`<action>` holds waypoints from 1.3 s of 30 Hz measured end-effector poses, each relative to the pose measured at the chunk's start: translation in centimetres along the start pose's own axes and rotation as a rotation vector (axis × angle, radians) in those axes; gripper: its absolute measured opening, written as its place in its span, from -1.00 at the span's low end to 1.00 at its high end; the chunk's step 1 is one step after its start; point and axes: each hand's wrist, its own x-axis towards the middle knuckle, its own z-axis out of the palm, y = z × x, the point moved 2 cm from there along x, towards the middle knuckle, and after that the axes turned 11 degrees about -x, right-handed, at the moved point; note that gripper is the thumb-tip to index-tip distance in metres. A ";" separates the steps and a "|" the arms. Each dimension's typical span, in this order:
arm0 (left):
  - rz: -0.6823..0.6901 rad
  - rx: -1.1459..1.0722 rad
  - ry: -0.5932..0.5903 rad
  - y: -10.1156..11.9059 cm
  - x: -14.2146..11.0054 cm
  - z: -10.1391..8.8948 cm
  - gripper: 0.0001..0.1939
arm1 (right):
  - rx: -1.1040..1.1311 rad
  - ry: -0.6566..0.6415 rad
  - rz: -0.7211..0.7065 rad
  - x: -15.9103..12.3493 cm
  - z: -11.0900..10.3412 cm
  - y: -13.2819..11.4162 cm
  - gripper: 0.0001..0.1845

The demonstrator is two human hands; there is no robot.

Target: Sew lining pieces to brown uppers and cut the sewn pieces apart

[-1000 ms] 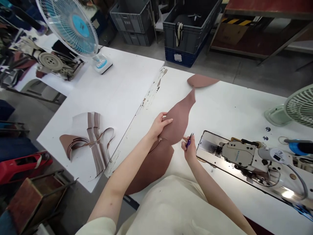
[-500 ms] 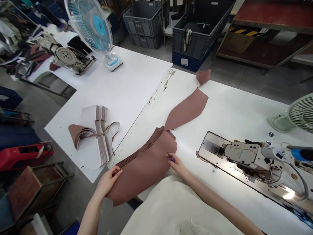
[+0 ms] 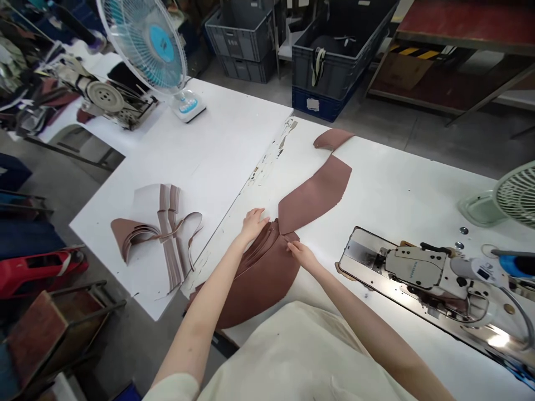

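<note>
A stack of brown cut pieces (image 3: 259, 281) lies at the near edge of the white table (image 3: 388, 189), overhanging it. My left hand (image 3: 252, 221) rests on the stack's far left corner with its fingers stretched flat. My right hand (image 3: 301, 254) touches the stack's far right corner with its fingers drawn together; what they hold is hidden. A single long brown piece (image 3: 316, 192) lies from that corner away toward the back. A small curled brown piece (image 3: 333, 137) lies beyond it.
A sewing machine (image 3: 422, 267) lies tipped over at the right. A pale green fan (image 3: 512, 195) stands at the far right, a blue fan (image 3: 146, 42) at the back left. Brown strips and shapes (image 3: 156, 236) lie on the left table. Grey crates (image 3: 334, 50) stand on the floor.
My left hand went from the stack's near left edge up to its far corner. My right hand slid a little forward along the stack. The long piece settled flat.
</note>
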 end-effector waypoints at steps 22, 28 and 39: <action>0.286 0.088 -0.343 8.4 5.3 4.6 -0.82 | 0.054 0.049 -0.067 3.5 1.3 -1.7 -0.63; 0.271 0.072 -0.335 8.7 4.5 5.2 -0.83 | -0.022 0.077 -0.011 3.7 1.6 -2.7 -0.61; 0.105 -0.202 -0.072 9.0 5.0 1.6 -0.87 | 0.275 0.246 -0.006 1.7 2.5 -1.5 -0.62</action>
